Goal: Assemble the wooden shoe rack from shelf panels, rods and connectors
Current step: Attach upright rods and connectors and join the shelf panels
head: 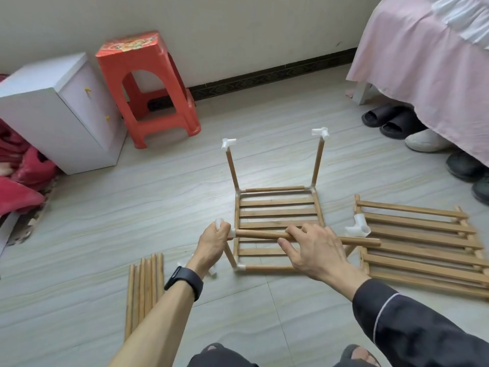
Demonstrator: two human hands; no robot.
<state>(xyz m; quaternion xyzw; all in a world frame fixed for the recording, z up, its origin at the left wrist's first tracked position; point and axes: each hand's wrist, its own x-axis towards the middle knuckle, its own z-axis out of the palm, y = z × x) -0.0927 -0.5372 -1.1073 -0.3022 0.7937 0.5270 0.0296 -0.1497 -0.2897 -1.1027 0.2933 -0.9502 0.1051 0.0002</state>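
Note:
A partly built rack stands on the floor: a slatted shelf panel (277,210) framed by rods, with two upright rods at the back topped by white connectors (228,144) (320,132). My left hand (213,246) grips the white connector on the near-left upright. My right hand (316,247) grips a wooden rod (259,234) lying level, its left end in that connector. Its right end reaches toward a white connector (358,227) on the near-right upright.
Spare shelf panels (420,245) lie stacked at the right. A bundle of loose rods (144,290) lies at the lower left. A red stool (148,88) and white cabinet (60,112) stand by the wall. Shoes (391,120) sit under a pink-covered bed (428,62).

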